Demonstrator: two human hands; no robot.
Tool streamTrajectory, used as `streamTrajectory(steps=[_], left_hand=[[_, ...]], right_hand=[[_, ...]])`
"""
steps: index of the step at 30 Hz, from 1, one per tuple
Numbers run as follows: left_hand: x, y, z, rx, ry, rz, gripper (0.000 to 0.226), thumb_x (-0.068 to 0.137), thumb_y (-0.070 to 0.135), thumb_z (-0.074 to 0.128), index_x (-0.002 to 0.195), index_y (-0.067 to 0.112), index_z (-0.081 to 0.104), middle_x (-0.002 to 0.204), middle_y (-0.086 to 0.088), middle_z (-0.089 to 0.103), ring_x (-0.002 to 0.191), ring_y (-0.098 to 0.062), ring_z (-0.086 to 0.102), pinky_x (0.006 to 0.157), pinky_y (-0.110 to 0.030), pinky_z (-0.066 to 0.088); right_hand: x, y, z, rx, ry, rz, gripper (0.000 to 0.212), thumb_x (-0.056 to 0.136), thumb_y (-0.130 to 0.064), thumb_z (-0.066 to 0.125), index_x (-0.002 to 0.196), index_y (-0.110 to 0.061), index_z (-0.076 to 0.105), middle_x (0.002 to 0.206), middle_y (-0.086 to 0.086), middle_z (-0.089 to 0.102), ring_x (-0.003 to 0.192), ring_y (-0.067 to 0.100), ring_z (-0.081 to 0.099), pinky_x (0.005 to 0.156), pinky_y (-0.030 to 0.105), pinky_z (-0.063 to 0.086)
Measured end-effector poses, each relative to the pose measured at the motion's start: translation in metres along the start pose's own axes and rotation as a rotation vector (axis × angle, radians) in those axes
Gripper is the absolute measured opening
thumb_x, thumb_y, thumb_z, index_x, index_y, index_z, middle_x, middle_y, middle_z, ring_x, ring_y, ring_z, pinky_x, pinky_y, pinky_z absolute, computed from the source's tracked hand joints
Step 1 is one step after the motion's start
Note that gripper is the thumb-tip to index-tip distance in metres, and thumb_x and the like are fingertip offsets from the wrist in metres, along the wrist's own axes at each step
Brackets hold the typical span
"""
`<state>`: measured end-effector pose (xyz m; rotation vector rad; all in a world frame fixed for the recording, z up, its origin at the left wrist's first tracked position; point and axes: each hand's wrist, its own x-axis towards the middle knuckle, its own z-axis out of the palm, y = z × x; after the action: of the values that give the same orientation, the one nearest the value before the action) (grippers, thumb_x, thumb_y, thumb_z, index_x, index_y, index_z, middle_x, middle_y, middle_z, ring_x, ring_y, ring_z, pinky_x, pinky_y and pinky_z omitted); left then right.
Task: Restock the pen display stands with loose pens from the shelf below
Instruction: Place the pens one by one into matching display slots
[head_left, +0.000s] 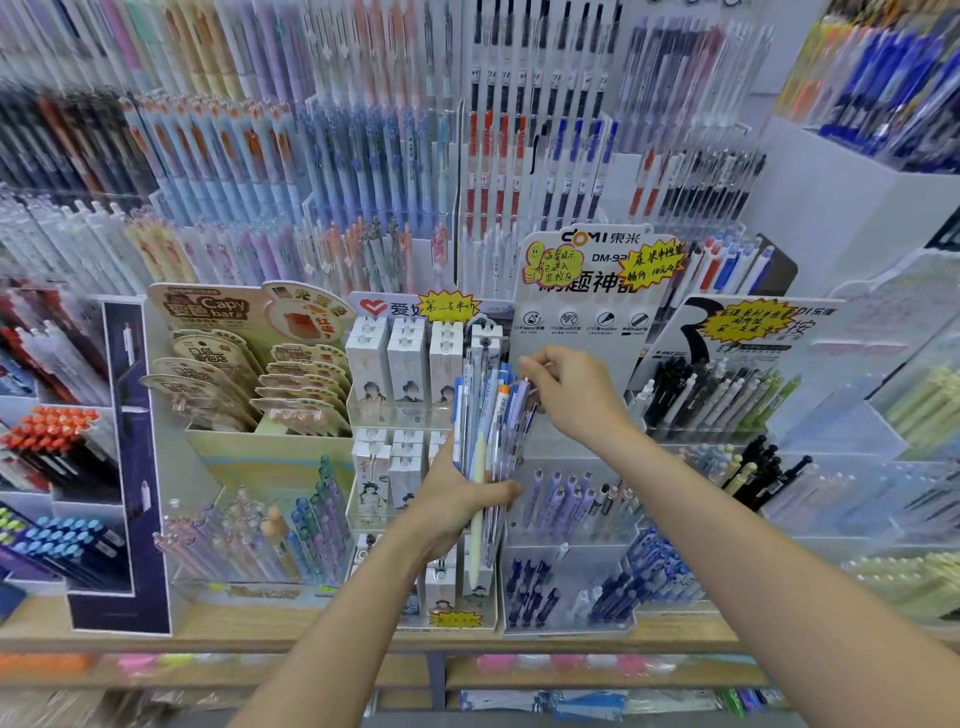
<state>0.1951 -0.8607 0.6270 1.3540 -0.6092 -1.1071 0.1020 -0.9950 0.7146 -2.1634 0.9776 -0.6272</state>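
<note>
Far left, red-capped pens (49, 423) and blue-capped pens (62, 540) racked in tiers beside a dark purple stand (132, 467); next along, a Capybara card display (249, 364) with fanned packets, standing above a clear acrylic bin (249, 540) of pastel and teal pens; then white boxed pens (402, 358) stacked in rows under a yellow starburst tag (448, 306). In the middle, left hand (457, 506) raised from below, fingers and thumb wrapped round the lower part of a bundle of loose pens (488, 415), held upright and slightly fanned in front of the boxed rows; mostly clear, blue and lilac barrels, one pale cream pen (477, 519) hanging lower than the rest. Just right of the bundle's top, right hand (569, 392) reaching in from the lower right, thumb and fingertips pinching the upper end of one pen at the bundle's right edge. Behind that hand, a tall white DOMI header card (587, 301) with yellow handwritten labels; below it, clear tiered trays (571, 545) with lilac pens above and dark blue pens beneath. Further right, black and pale green pens (722, 395) leaning in another stand; far right, blurred yellow-green sticks (919, 410). Along the bottom, wooden shelf edge (311, 631) with blurred items on the shelf beneath.
</note>
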Motion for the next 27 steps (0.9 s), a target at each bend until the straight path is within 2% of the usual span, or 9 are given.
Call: streamTrajectory(steps=[4, 7, 10, 13, 14, 17, 19, 25, 27], left_hand=[[0.000, -0.009, 0.002, 0.014, 0.027, -0.024, 0.055, 0.076, -0.014, 0.077, 0.119, 0.014, 0.058, 0.097, -0.011, 0.075, 0.088, -0.024, 0.073, 0.080, -0.035, 0.060], [-0.001, -0.017, 0.000, -0.003, 0.049, -0.072, 0.062, 0.073, -0.009, 0.082, 0.124, 0.015, 0.055, 0.100, -0.012, 0.075, 0.092, -0.026, 0.073, 0.088, -0.040, 0.059], [-0.001, -0.018, -0.002, -0.045, 0.073, -0.104, 0.076, 0.065, -0.002, 0.089, 0.129, 0.009, 0.051, 0.109, -0.017, 0.073, 0.099, -0.031, 0.072, 0.092, -0.043, 0.058], [0.002, -0.019, -0.002, -0.072, 0.086, -0.116, 0.109, 0.046, 0.019, 0.102, 0.138, 0.006, 0.045, 0.122, -0.025, 0.065, 0.109, -0.038, 0.067, 0.099, -0.053, 0.053], [0.003, -0.020, -0.003, -0.083, 0.069, -0.121, 0.110, 0.046, 0.020, 0.101, 0.138, 0.004, 0.044, 0.120, -0.027, 0.065, 0.104, -0.039, 0.068, 0.099, -0.055, 0.052], [-0.003, -0.015, -0.001, -0.126, 0.012, -0.128, 0.061, 0.068, -0.006, 0.083, 0.120, -0.005, 0.052, 0.085, -0.017, 0.071, 0.066, -0.026, 0.065, 0.068, -0.039, 0.056], [-0.004, -0.016, 0.001, -0.146, -0.007, -0.130, 0.038, 0.077, -0.018, 0.070, 0.109, -0.003, 0.056, 0.075, -0.012, 0.070, 0.057, -0.021, 0.061, 0.057, -0.032, 0.052], [-0.001, -0.024, -0.005, -0.147, 0.011, -0.172, 0.055, 0.073, -0.018, 0.074, 0.121, -0.006, 0.049, 0.077, -0.014, 0.072, 0.057, -0.023, 0.062, 0.058, -0.030, 0.054], [0.000, -0.024, -0.004, -0.130, 0.016, -0.162, 0.046, 0.076, -0.019, 0.071, 0.117, -0.005, 0.054, 0.077, -0.014, 0.071, 0.058, -0.022, 0.063, 0.058, -0.030, 0.054]], right_hand=[[-0.005, 0.007, 0.007, 0.115, -0.040, 0.110, 0.029, 0.087, -0.043, 0.069, 0.083, -0.015, 0.071, 0.073, -0.004, 0.067, 0.071, 0.011, 0.063, 0.068, 0.027, 0.050], [-0.006, 0.013, 0.010, 0.229, -0.107, 0.129, 0.015, 0.079, -0.035, 0.080, 0.079, -0.021, 0.072, 0.078, -0.002, 0.071, 0.079, 0.014, 0.066, 0.081, 0.033, 0.058], [-0.003, 0.013, 0.008, 0.342, -0.132, 0.184, 0.007, 0.085, -0.023, 0.075, 0.079, -0.023, 0.071, 0.088, 0.007, 0.073, 0.083, 0.018, 0.065, 0.084, 0.040, 0.059], [-0.001, 0.011, 0.003, 0.424, -0.164, 0.237, 0.006, 0.092, -0.018, 0.068, 0.086, -0.017, 0.068, 0.092, 0.008, 0.074, 0.077, 0.019, 0.064, 0.079, 0.037, 0.057], [0.000, 0.010, 0.003, 0.457, -0.175, 0.255, 0.006, 0.094, -0.017, 0.064, 0.088, -0.015, 0.066, 0.090, 0.007, 0.074, 0.073, 0.018, 0.063, 0.075, 0.036, 0.056], [0.001, 0.012, 0.006, 0.523, -0.180, 0.307, 0.006, 0.098, -0.013, 0.057, 0.096, -0.009, 0.060, 0.086, 0.005, 0.072, 0.069, 0.017, 0.063, 0.067, 0.032, 0.053], [0.001, 0.015, 0.010, 0.527, -0.168, 0.319, 0.010, 0.099, -0.012, 0.054, 0.104, -0.005, 0.058, 0.086, 0.005, 0.071, 0.073, 0.018, 0.063, 0.073, 0.036, 0.053], [0.004, 0.017, 0.011, 0.615, -0.127, 0.374, 0.011, 0.102, -0.016, 0.049, 0.102, -0.008, 0.056, 0.088, 0.004, 0.070, 0.071, 0.016, 0.064, 0.064, 0.027, 0.055], [0.004, 0.017, 0.010, 0.622, -0.113, 0.370, 0.012, 0.102, -0.016, 0.049, 0.105, -0.006, 0.056, 0.090, 0.004, 0.070, 0.073, 0.016, 0.065, 0.062, 0.026, 0.055]])
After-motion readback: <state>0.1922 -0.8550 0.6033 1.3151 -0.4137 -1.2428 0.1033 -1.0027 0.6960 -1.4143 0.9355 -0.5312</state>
